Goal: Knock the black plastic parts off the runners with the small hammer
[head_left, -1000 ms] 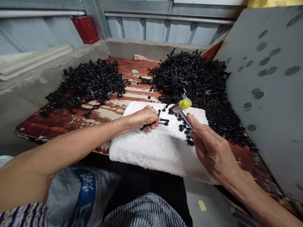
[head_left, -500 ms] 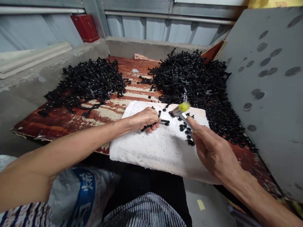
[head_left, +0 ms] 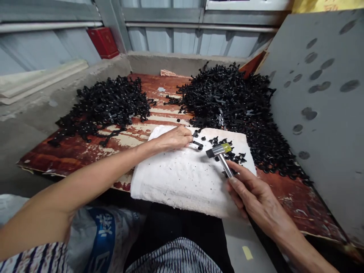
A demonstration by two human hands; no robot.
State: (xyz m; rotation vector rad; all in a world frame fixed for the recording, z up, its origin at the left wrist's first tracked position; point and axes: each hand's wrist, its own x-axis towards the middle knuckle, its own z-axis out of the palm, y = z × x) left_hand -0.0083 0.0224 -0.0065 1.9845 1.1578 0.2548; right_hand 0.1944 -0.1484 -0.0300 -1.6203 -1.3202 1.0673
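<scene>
My left hand [head_left: 173, 138] is closed on a black plastic piece [head_left: 196, 144] and presses it onto a white padded block [head_left: 182, 178]. My right hand [head_left: 250, 193] grips the metal handle of a small hammer [head_left: 218, 151] with a yellow and a black face. The hammer head hovers low over the block, just right of the held piece. Several small loose black bits [head_left: 231, 153] lie on the block under and behind the hammer head.
Two heaps of black plastic parts lie on a worn red board [head_left: 85, 149]: one at the left [head_left: 105, 104], a larger one at the right [head_left: 236, 98]. A grey spotted panel [head_left: 321, 113] leans at the right. A printed sack [head_left: 96, 235] lies near my lap.
The hammer has come down and toward me, from raised over the block's far edge to low over the block. My left hand has shifted slightly farther up the block with the piece.
</scene>
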